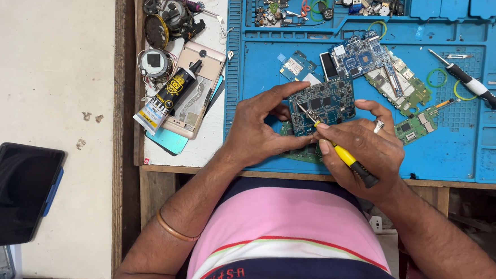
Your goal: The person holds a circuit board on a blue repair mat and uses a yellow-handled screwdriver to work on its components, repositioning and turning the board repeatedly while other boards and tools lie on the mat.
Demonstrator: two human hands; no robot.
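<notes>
My left hand (256, 132) pinches a dark blue circuit board (328, 98) by its left edge and holds it just above the blue work mat (474, 139). A small screwdriver with a yellow and black handle (351, 162) is gripped in my right hand (362, 150), its metal tip touching the lower left part of the board. A ring sits on a finger of that hand. Other circuit boards, one blue (359, 54) and some green (403, 86), lie on the mat right behind the held board.
A second screwdriver with a black and white handle (471, 82) lies at the mat's right. Small parts fill the mat's top trays (320, 8). Left of the mat lie a glue tube (164, 98), an opened phone (197, 91) and wire spools (165, 19). A dark tablet (16, 191) rests far left.
</notes>
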